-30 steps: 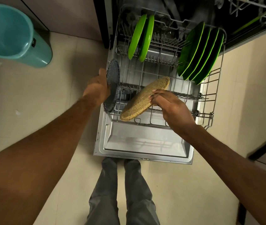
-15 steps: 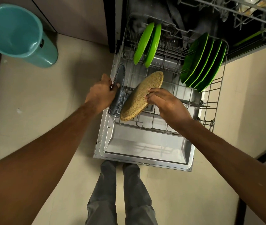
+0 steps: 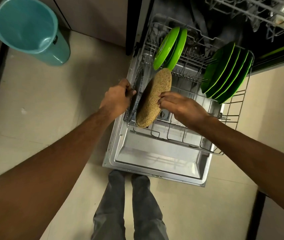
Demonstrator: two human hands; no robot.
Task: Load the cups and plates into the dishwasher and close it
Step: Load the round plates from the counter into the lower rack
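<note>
The dishwasher door (image 3: 155, 158) is open and lies flat over the floor, in front of the person's legs (image 3: 129, 205). Over it stands the lower rack (image 3: 172, 141), pulled out. A part of the upper rack (image 3: 259, 13) shows at the top right.

A teal bucket (image 3: 27, 28) stands on the floor, well apart on the left.

At the right side of the lower rack, a row of dark green plates (image 3: 227, 73) stands on edge, close together and leaning. At the back, two light green plates (image 3: 170, 45) stand on edge side by side.

The tan speckled plate (image 3: 156, 96) is in the front left part of the rack. It stands on edge and is tilted. In the view its long axis runs from the near left up to the far right, and its top edge is near the light green plates. Its speckled side faces right.

Just beside it on the left, the grey plate (image 3: 137, 94) stands on edge at the rack's left wall, almost parallel to the tan one.

The left hand (image 3: 117, 99) grips the grey plate's rim with curled fingers. The right hand (image 3: 181, 104) pinches the right rim of the tan plate with its fingertips.
</note>
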